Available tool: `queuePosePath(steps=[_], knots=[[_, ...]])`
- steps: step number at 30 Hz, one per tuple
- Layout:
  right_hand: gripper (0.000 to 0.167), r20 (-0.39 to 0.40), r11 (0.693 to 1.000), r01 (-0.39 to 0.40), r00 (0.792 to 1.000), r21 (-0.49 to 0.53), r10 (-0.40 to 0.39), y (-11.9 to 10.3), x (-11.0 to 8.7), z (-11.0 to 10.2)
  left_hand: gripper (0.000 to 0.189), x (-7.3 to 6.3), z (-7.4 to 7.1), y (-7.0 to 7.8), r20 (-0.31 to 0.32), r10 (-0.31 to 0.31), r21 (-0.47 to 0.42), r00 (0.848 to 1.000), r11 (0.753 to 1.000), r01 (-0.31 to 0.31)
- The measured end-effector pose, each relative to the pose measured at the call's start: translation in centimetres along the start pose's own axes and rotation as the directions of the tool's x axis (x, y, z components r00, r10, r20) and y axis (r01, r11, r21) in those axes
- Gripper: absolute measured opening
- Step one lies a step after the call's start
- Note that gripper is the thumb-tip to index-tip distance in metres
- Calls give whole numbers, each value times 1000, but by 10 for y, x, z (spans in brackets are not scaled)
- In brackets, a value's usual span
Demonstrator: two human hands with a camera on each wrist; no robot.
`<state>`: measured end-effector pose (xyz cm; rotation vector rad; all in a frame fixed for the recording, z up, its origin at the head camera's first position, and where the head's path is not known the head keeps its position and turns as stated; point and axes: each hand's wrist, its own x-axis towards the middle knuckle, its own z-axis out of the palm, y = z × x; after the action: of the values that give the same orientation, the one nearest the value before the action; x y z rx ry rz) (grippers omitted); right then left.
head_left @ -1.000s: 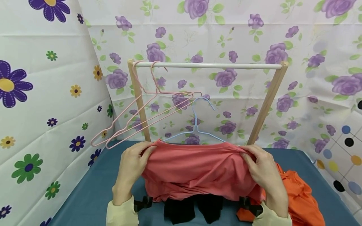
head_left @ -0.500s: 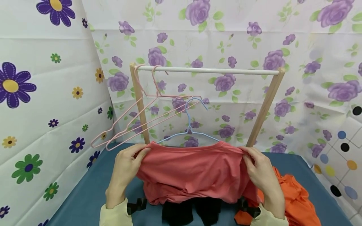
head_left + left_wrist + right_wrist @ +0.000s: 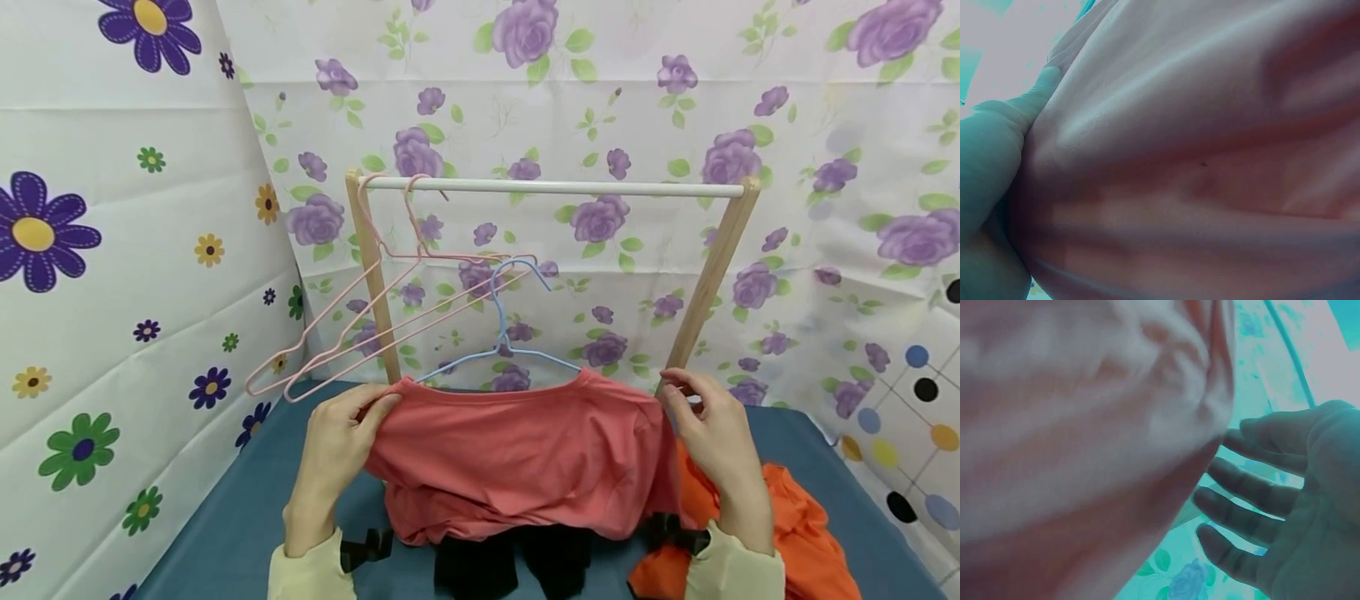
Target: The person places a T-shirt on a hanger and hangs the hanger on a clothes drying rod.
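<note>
A coral-pink shirt hangs on a blue wire hanger, whose hook and upper arms rise out of the neckline. My left hand pinches the shirt's left shoulder between thumb and fingers; the left wrist view has the thumb lying along the cloth. Beside the right shoulder is my right hand, its fingers loosely bent and spread apart. In the right wrist view those fingers stand at the cloth's edge with nothing gripped. The shirt's lower part is bunched up.
Two pink hangers hang at the left end of a white rail on a wooden rack. Orange clothing lies at the right on the blue table. Black cloth shows below the shirt.
My right hand has let go of the shirt's right shoulder and moved slightly outward and up. The shirt and hanger shifted a little left, with my left hand still pinching.
</note>
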<state>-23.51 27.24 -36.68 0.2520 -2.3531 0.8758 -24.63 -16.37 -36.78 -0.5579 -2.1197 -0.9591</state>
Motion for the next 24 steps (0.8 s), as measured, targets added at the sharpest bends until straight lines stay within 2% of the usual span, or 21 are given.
queuePosePath(steps=[7,12,15,20,24], knots=[[23,-118,999,37,992,0,-37,10,18,7,13,1,-1,-2,-13,25,8,1000,1000,-24],[18,-262,997,67,964,39,-54,15,27,9,12,0,-2,-2,-6,18,17,1000,1000,-18],[17,-318,995,80,946,56,-58,19,31,10,12,1,-2,-2,1,11,14,1000,1000,-11],[23,-369,994,67,929,90,-29,26,35,15,12,1,-2,-1,10,-5,4,1000,1000,5],[31,-343,991,-24,937,132,68,35,35,20,12,0,-2,-1,17,-15,-13,1000,1000,15]])
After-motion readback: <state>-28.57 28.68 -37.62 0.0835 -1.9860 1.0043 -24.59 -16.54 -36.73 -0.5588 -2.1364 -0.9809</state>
